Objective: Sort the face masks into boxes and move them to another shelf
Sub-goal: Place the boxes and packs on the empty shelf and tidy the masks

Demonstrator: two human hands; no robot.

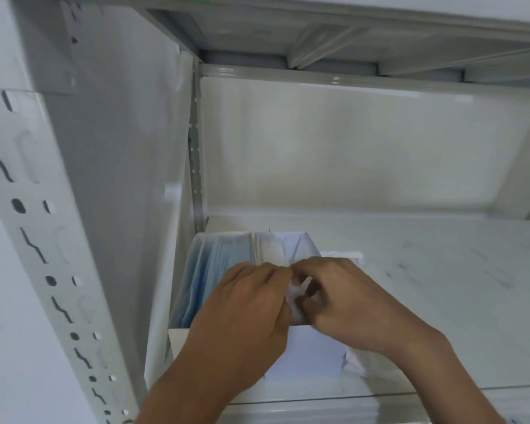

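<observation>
White perforated metal forms the upright [28, 240] at the far left, and beside it a white box [303, 353] sits at the near left corner of the shelf [426, 286]. Blue face masks [208, 270] stand on edge inside its left part. Over the box, the left hand [245, 307] and right hand [346, 298] meet, fingers curled and pinching a small white piece [296, 296]; what it is cannot be told.

A storeroom, going by the white slotted metal shelving [28, 209] with bare painted shelves [410, 270] and a plain wall behind
</observation>
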